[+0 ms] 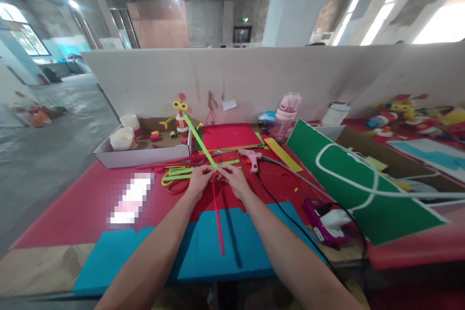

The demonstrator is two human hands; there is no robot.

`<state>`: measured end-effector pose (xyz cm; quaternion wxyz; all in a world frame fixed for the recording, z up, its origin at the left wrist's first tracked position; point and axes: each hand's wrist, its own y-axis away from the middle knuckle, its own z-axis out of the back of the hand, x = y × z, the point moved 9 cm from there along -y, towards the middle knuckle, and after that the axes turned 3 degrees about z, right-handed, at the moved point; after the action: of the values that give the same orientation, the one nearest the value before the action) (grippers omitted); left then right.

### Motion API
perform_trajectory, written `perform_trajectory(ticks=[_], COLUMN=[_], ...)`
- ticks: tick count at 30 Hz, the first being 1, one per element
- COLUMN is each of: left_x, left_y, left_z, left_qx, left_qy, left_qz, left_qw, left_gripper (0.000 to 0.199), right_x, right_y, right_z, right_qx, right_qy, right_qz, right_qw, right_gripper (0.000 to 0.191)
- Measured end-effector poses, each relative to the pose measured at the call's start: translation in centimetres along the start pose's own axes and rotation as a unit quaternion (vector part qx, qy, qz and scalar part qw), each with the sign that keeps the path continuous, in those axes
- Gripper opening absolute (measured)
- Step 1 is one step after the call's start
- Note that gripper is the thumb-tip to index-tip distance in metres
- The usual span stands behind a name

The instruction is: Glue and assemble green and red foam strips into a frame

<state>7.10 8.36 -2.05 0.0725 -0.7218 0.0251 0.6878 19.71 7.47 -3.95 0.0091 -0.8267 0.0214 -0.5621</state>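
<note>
Both of my hands meet over the middle of the red table covering, fingertips pinched close together. My left hand [200, 180] and my right hand [234, 179] grip a bright green paper strip [201, 143] that slants up and away to the left. From between the fingers a red-pink strip [218, 218] hangs down toward me, over the blue sheet [203, 252]. How the two strips join is hidden by my fingers. Just left of my hands lie more green strips [178, 174] and scissors [170, 183] with yellow and red handles. A pink glue gun [254, 159] rests to the right.
A tray [141, 157] with paper cups [122, 138] stands at back left, a cup figure [181, 118] behind it. A purple power strip [324, 223], its cables, and a tilted green board [356, 179] occupy the right. A pink bottle [285, 114] stands by the partition [254, 72].
</note>
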Motion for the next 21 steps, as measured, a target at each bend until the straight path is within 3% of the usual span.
perform_trajectory(ticks=[6, 10, 17, 21], left_x=[0.0, 0.6, -0.2, -0.7], left_y=[-0.1, -0.2, 0.4, 0.7], left_z=[0.4, 0.5, -0.9, -1.6], left_qx=[0.005, -0.003, 0.030, 0.050], left_qy=[-0.056, -0.016, 0.054, 0.027], left_qz=[0.005, 0.007, 0.008, 0.020], left_qw=[0.998, 1.000, 0.998, 0.998], left_gripper=[0.025, 0.026, 0.027, 0.032], right_x=[0.1, 0.5, 0.7, 0.4], right_y=[0.1, 0.1, 0.0, -0.2], right_z=[0.1, 0.4, 0.5, 0.7], right_qx=[-0.005, -0.018, -0.025, -0.034], right_qy=[-0.012, 0.012, -0.017, -0.042], right_qz=[-0.004, 0.009, 0.013, -0.004], right_qw=[1.000, 1.000, 0.999, 0.999], right_gripper=[0.038, 0.037, 0.035, 0.037])
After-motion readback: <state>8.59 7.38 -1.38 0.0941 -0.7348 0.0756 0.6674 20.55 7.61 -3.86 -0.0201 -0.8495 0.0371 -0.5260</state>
